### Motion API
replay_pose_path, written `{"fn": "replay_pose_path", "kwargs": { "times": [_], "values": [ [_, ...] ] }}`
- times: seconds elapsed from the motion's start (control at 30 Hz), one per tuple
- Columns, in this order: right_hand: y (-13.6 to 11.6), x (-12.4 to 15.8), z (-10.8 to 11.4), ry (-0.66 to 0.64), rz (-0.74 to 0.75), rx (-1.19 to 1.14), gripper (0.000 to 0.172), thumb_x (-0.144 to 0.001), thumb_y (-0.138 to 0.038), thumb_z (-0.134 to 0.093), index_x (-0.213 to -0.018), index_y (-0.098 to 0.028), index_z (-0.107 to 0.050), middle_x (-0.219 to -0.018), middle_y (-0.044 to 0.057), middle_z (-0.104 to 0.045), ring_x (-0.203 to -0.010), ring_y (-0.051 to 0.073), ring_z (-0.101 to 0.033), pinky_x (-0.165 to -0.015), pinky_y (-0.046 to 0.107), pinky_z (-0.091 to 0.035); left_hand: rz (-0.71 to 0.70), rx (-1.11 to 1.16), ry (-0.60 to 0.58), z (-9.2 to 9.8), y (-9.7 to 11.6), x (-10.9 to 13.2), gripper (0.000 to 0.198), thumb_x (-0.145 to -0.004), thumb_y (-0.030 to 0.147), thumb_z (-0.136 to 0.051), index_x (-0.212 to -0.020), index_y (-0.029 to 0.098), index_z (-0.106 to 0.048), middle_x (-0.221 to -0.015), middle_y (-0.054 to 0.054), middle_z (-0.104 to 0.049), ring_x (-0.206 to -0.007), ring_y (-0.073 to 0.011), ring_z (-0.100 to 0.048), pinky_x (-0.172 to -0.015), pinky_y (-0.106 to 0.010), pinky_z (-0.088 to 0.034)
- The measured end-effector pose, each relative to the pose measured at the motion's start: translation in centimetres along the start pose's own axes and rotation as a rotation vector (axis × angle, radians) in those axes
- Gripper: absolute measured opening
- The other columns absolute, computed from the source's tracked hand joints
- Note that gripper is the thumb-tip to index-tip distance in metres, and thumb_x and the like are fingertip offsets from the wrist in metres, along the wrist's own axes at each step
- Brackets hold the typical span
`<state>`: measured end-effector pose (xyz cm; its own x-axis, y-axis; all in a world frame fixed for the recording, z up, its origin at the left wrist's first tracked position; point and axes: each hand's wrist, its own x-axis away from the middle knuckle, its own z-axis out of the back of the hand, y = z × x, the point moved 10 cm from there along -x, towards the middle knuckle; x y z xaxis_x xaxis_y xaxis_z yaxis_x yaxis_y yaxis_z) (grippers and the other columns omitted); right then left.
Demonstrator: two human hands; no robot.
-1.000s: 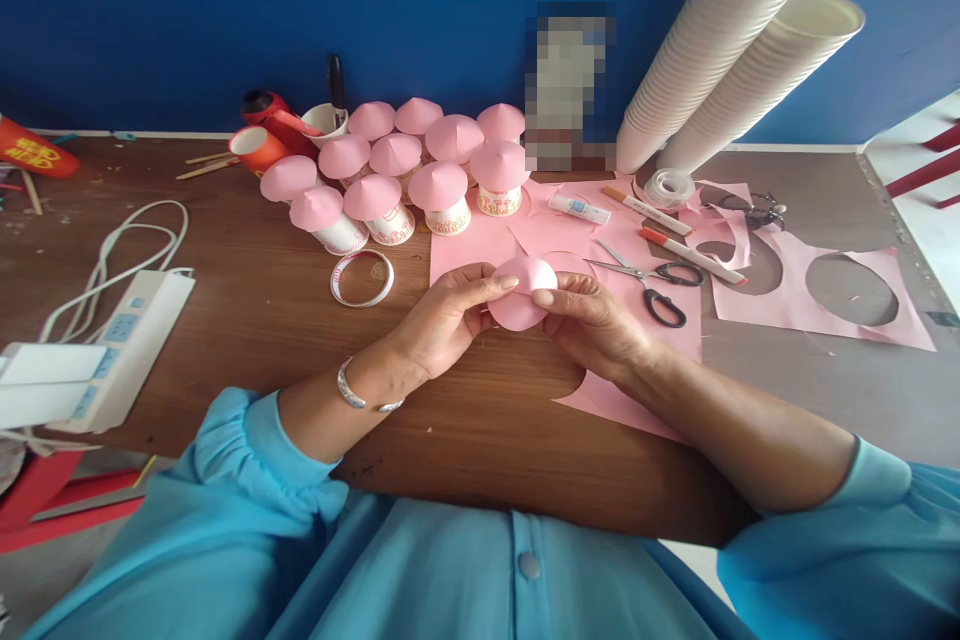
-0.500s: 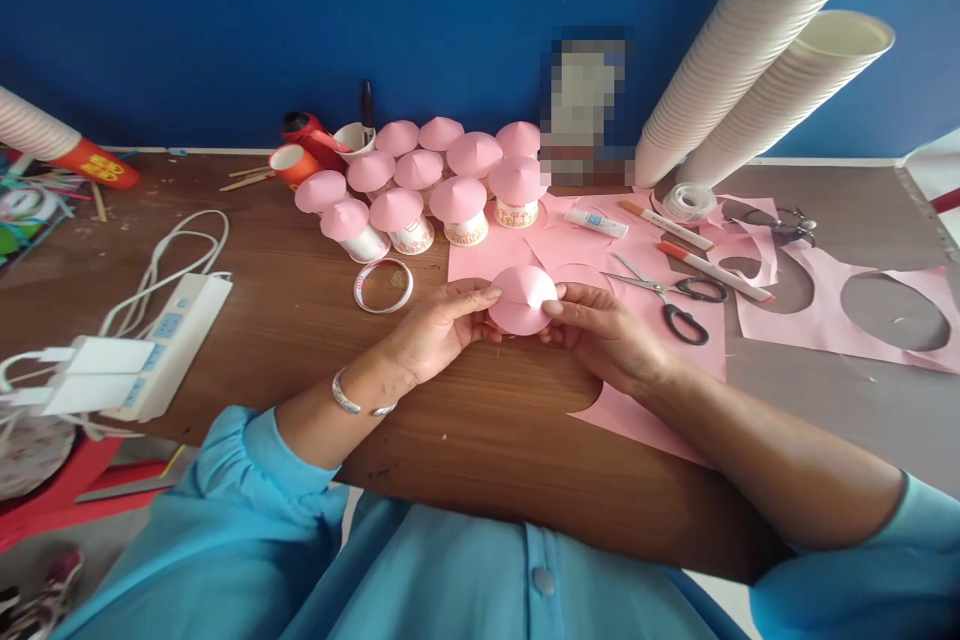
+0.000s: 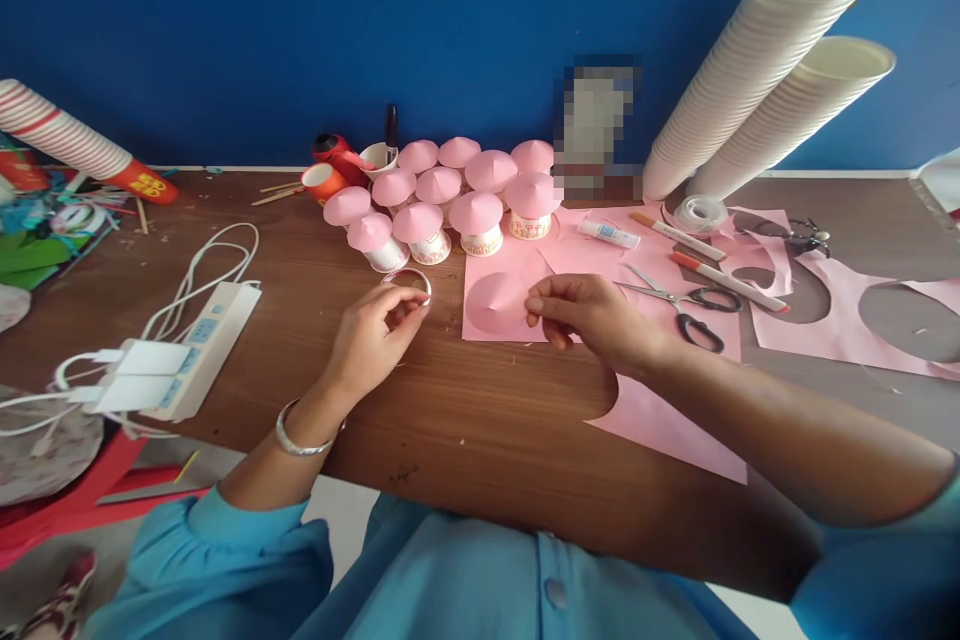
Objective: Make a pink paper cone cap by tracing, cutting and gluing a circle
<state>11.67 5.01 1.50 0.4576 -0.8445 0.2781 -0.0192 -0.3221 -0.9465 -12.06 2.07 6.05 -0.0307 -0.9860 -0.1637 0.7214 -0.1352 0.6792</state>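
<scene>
My left hand [image 3: 379, 335] is at a thin ring of tape [image 3: 411, 278] on the brown table, its thumb and fingers closed on the near side and hiding part of it. A pink paper cone [image 3: 496, 302] lies point up on a pink paper sheet [image 3: 551, 325]. Just right of the cone is my right hand [image 3: 596, 315], thumb and forefinger pressed together, with nothing visible between them. Behind stand several paper cups with pink cone roofs [image 3: 477, 212], some with drawn patterns.
Scissors [image 3: 679, 300], markers [image 3: 731, 280], a glue stick [image 3: 609, 233] and a clear tape roll [image 3: 700, 212] lie to the right. Tall stacks of white cups [image 3: 757, 70] lean against the blue wall. At left are a power strip [image 3: 214, 345] with cables and a tilted cup stack [image 3: 82, 135].
Both hands have let go of the pink cone, which now rests on the pink sheet. My left hand has moved left to the tape ring. The view has shifted slightly.
</scene>
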Motion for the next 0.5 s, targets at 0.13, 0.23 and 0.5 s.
{"fn": "replay_pose_path", "kwargs": {
  "times": [0.13, 0.23, 0.5],
  "values": [
    [-0.3, -3.8, -2.4, -0.098, -0.021, 0.135, 0.026, -0.084, -0.034, -0.078, -0.066, -0.017, -0.070, -0.048, -0.001, -0.059, -0.039, 0.008, -0.046, -0.041, 0.024, -0.031, -0.167, -0.421, -0.026, 0.1, -0.1, 0.4, 0.020, -0.095, 0.035, -0.065, -0.105, 0.021, -0.076, -0.107, -0.008, -0.075, -0.091, -0.0244, -0.071, -0.077, -0.035, -0.055],
    [0.3, -6.7, -2.8, -0.057, -0.025, 0.172, 0.029, -0.081, -0.026, -0.081, -0.057, -0.018, -0.066, -0.051, 0.001, -0.064, -0.036, 0.006, -0.043, -0.037, 0.024, -0.026, -0.234, -0.549, -0.044, -0.5, -0.5, 0.6, 0.017, -0.096, 0.032, -0.062, -0.101, 0.022, -0.076, -0.104, -0.009, -0.076, -0.101, -0.0294, -0.070, -0.081, -0.039, -0.056],
    [0.9, -7.8, -1.6, 0.104, -0.003, 0.306, 0.010, -0.082, -0.012, -0.077, -0.088, -0.017, -0.071, -0.053, -0.002, -0.068, -0.035, 0.009, -0.048, -0.040, 0.027, -0.034, -0.262, -0.678, 0.016, 0.0, -1.4, 0.4, 0.020, -0.099, 0.029, -0.057, -0.090, 0.022, -0.073, -0.097, -0.009, -0.075, -0.093, -0.0295, -0.070, -0.070, -0.039, -0.053]
  ]
}}
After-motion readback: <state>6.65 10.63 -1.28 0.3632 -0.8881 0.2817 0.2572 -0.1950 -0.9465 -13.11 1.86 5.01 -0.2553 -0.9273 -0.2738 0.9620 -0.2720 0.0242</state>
